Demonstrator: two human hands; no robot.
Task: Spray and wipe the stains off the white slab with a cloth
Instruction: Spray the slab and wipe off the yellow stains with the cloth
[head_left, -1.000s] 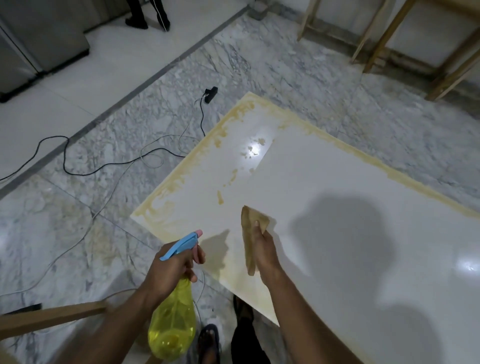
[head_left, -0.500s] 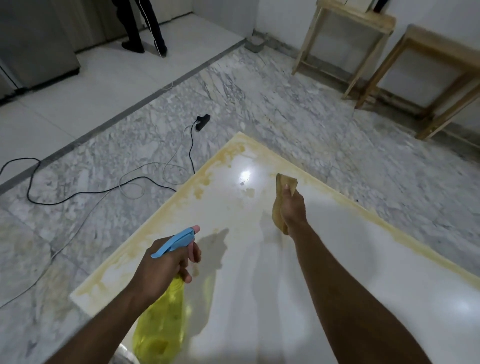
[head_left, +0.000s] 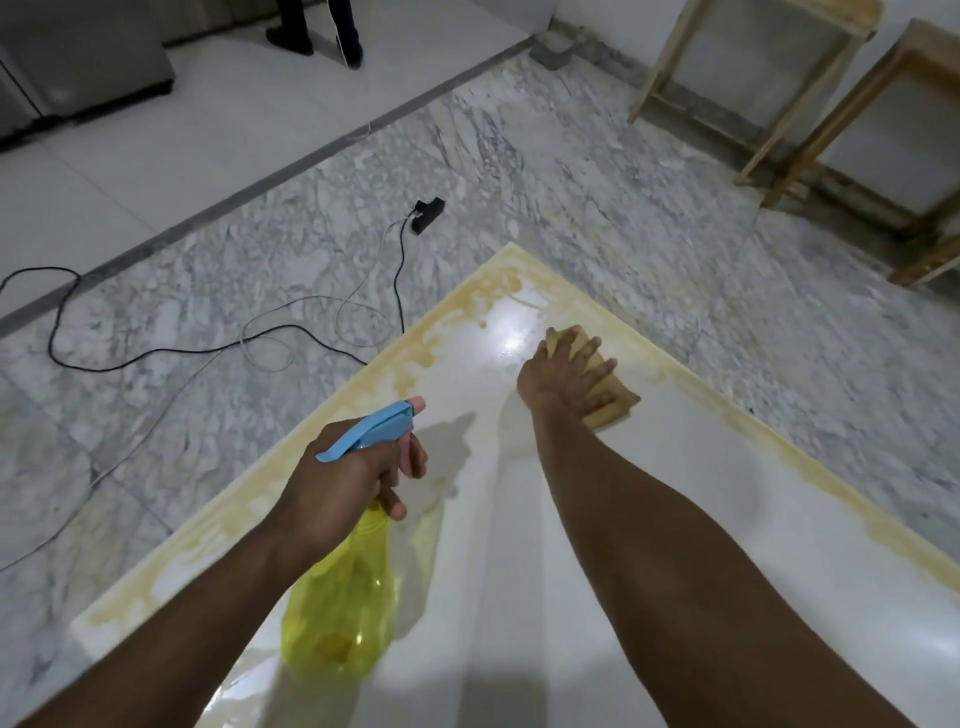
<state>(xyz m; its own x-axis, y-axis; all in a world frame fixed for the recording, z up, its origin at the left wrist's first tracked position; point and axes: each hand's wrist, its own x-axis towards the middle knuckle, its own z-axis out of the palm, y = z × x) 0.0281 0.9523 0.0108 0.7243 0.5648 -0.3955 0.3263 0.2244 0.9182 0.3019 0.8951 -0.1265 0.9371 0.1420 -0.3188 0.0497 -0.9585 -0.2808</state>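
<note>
The white slab (head_left: 649, 519) lies flat on the marble floor, with yellow-brown stains (head_left: 415, 364) along its left and far edges and at the far corner. My right hand (head_left: 566, 376) presses a tan cloth (head_left: 618, 402) flat on the slab near that far corner, fingers spread over it. My left hand (head_left: 348, 480) grips the neck of a yellow spray bottle (head_left: 343, 608) with a blue trigger head and pink nozzle, held above the slab's left part and pointing toward the far corner.
Black and white cables (head_left: 218, 343) snake over the marble floor to the left, ending at a black plug block (head_left: 427, 214). Wooden frames (head_left: 810, 130) stand at the back right. A person's legs (head_left: 317, 26) are at the top, beside a grey cabinet (head_left: 78, 52).
My right hand has slid the cloth forward from the slab's near left part to the far corner and now lies flat on it. The bottle stayed in my left hand.
</note>
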